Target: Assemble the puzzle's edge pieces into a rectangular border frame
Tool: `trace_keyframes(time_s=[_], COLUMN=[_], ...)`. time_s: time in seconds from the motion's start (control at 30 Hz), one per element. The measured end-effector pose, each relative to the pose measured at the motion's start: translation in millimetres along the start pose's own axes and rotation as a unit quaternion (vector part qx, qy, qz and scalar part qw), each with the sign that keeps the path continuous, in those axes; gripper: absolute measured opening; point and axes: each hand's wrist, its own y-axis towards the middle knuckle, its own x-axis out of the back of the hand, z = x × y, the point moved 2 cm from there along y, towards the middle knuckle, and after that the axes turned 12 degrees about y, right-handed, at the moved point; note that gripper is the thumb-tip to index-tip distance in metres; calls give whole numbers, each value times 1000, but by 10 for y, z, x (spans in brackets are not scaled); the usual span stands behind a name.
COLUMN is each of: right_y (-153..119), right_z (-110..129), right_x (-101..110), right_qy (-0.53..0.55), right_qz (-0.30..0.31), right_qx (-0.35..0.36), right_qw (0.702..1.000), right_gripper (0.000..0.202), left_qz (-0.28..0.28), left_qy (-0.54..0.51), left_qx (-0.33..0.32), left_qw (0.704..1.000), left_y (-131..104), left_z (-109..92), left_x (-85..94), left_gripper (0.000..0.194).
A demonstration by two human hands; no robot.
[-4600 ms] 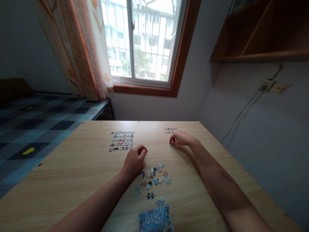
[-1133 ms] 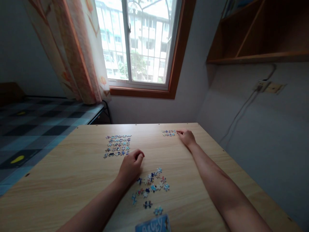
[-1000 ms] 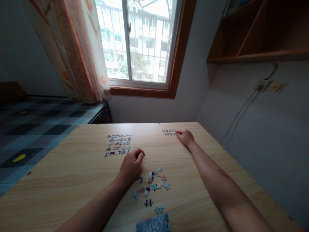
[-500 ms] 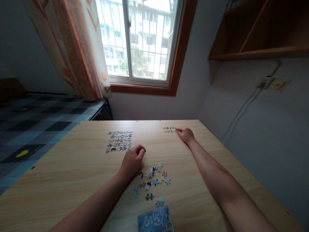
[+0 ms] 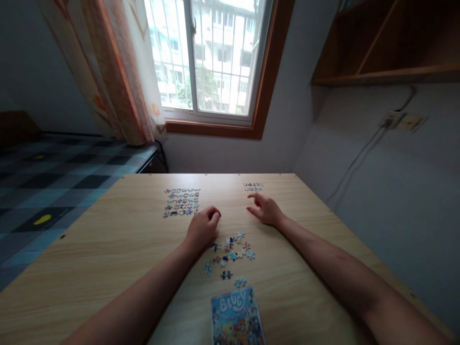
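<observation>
My right hand is open over the table, thumb and index finger apart and nothing between them. Just beyond it lie two short rows of jigsaw puzzle pieces. My left hand rests on the table with its fingers curled closed; whatever is inside them, if anything, is hidden. Left of it, more puzzle pieces are laid out in several neat rows. A loose scatter of puzzle pieces lies between my forearms, nearer to me.
A blue picture box marked "Bluey" lies at the near edge of view. The wooden table reaches toward a window. A bed is at left, a wall shelf and socket at right.
My right hand has left the far short rows, drawn back toward me and opened its fingers. My left hand stays curled in place. The view has tipped slightly downward.
</observation>
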Motion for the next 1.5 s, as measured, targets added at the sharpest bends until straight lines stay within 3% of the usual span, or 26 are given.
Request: trace_keyframes(time_s=[0.1,0.2,0.4,0.5,0.63,0.77,0.87,1.0,1.23,1.5], right_y=[-235,-413,-538,-563,-604,-584,-481,-234,203,235], right_z=[361,551,656,640,404,-45,-384,-688,-955,-1131], right_x=[-77,-88,-48,-5,132,370,514,558,413,428], right_qy=[44,84,85,51,-3,-67,-113,-131,-108,-91], right_qz=[63,79,100,80,50,12,-13,-40,-71,-120], right_qx=[64,109,137,125,75,-6,-76,-117,-157,-161], right_qw=[995,987,982,988,996,998,991,984,979,975], right_gripper=[24,18,17,17,13,15,15,17,17,39], left_qz=[-2,-6,-10,-9,-10,-5,-4,-8,-1,5], left_qy=[3,4,2,0,-5,-4,-4,-4,-6,-10], left_qx=[-6,-9,-9,-6,-12,-9,-6,-9,-5,3], left_qw=[1000,1000,1000,1000,1000,1000,1000,1000,1000,1000], left_y=[-3,-7,-2,2,8,6,6,14,7,1], left_z=[3,-1,-35,-35,-21,-20,-28,-27,-20,-33], left_x=[-5,3,51,57,45,44,52,51,54,69], left_gripper=[27,27,26,26,26,27,26,25,25,25])
